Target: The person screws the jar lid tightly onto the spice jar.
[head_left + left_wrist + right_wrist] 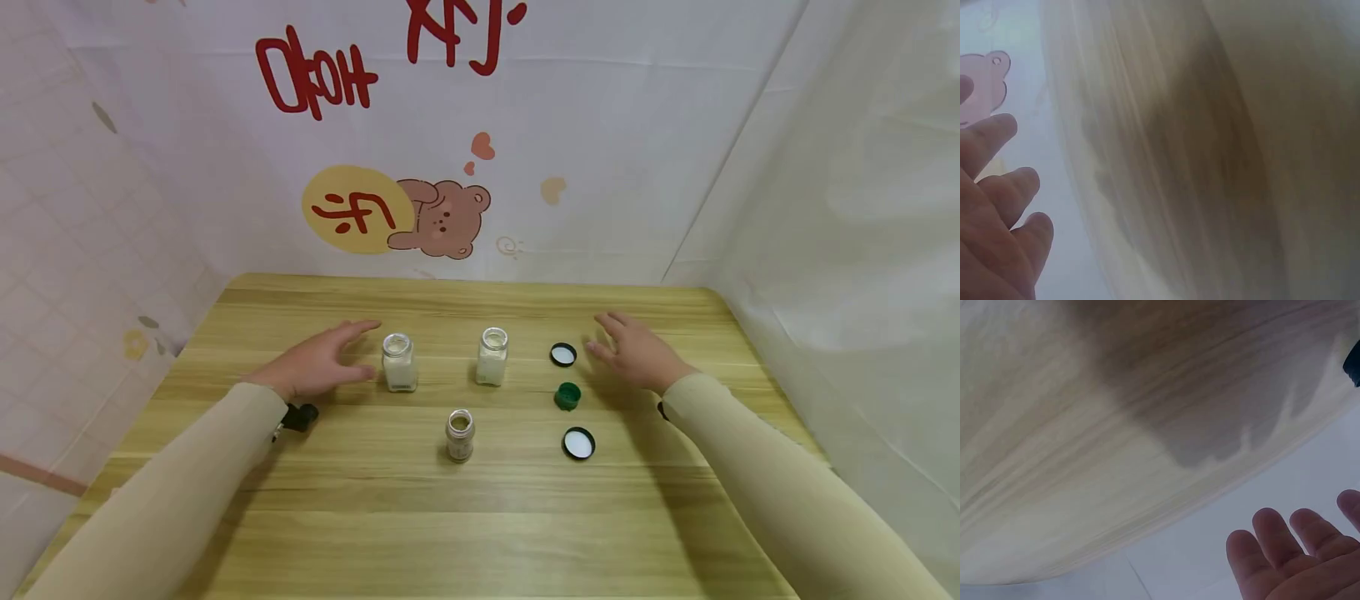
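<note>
My left hand (318, 360) hovers just left of a clear glass jar (400, 363) with pale contents and no lid. Its thumb and fingers are spread, apart from the jar. The left wrist view shows this hand's loosely bent fingers (1013, 187) with nothing in them. To the right stands a similar uncapped glass jar (492, 358); nearer me is a smaller uncapped jar (460, 437). My right hand (637, 354) is held, fingers extended, right of a black lid (563, 355) with a white inside. Below that lie a green cap (567, 396) and another black lid (579, 443).
The wooden table (375, 525) ends at a white backdrop (622, 125) with red characters and a cartoon bear (450, 218). White sheeting (862, 250) hangs along the right side. A dark object (1352, 364) shows partly at the right wrist view's edge.
</note>
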`<move>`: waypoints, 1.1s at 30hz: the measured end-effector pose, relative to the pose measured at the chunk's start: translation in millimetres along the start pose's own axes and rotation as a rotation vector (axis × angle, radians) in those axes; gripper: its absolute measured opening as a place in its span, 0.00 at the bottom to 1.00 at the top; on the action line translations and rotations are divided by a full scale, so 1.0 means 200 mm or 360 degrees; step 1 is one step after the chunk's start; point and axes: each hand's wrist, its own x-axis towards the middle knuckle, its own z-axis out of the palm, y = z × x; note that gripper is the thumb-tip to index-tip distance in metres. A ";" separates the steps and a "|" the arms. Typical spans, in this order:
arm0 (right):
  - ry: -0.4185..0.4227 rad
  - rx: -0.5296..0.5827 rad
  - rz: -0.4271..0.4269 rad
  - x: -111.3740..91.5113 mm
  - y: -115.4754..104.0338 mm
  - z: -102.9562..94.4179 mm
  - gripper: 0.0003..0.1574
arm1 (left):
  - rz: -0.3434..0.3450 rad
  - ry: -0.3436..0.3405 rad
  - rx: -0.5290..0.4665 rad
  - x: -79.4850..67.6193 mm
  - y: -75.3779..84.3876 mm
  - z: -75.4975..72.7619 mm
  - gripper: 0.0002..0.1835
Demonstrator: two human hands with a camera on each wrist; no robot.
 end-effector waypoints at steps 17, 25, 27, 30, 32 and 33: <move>-0.0045 -0.0053 -0.0120 0.02 -0.06 0.06 0.43 | 0.0043 0.0009 -0.0070 0.04 0.07 0.10 0.48; -0.0107 -0.0049 -0.0113 0.06 -0.09 0.08 0.43 | 0.0044 0.0006 -0.0104 0.06 0.07 0.14 0.46; -0.0105 -0.0053 -0.0125 0.07 -0.09 0.08 0.43 | 0.0037 0.0004 -0.0101 0.07 0.08 0.15 0.46; -0.0108 -0.0093 -0.0150 0.08 -0.09 0.10 0.43 | 0.0029 0.0003 -0.0110 0.07 0.08 0.16 0.44; -0.0114 -0.0115 -0.0158 0.08 -0.09 0.10 0.43 | 0.0020 0.0003 -0.0114 0.08 0.08 0.16 0.42; -0.0116 -0.0121 -0.0161 0.08 -0.09 0.11 0.43 | 0.0014 0.0002 -0.0119 0.08 0.08 0.16 0.41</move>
